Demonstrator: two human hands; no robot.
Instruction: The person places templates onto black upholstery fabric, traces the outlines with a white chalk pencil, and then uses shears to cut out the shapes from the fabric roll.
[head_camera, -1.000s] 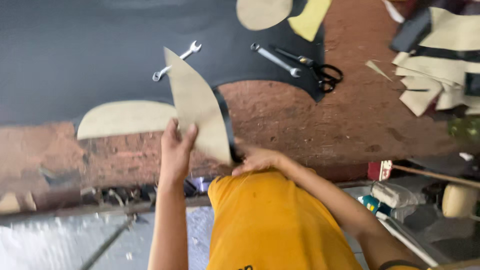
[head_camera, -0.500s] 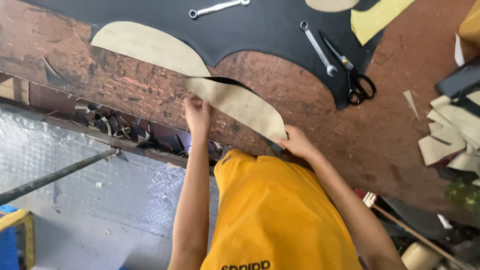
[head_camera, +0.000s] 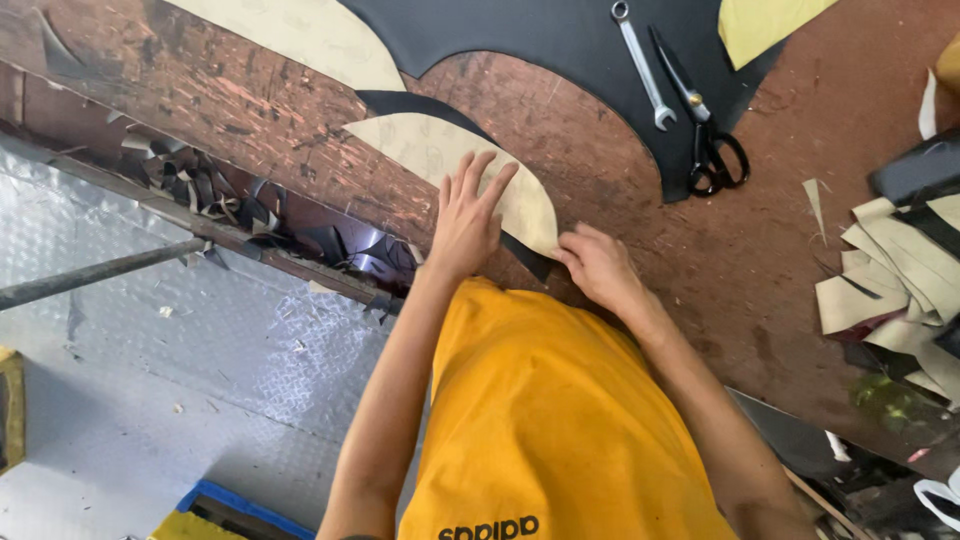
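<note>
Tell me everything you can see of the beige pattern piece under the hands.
The pattern piece is a flat, beige, crescent-like sheet that looks like card, with one long curved edge. It lies on the worn wooden table, over a strip of black sheet that shows at its edges. The left hand rests flat on it, fingers spread; the right hand touches its near tip.

A workshop: scarred wooden bench, black sheet material, spanner, scissors, offcuts.
</note>
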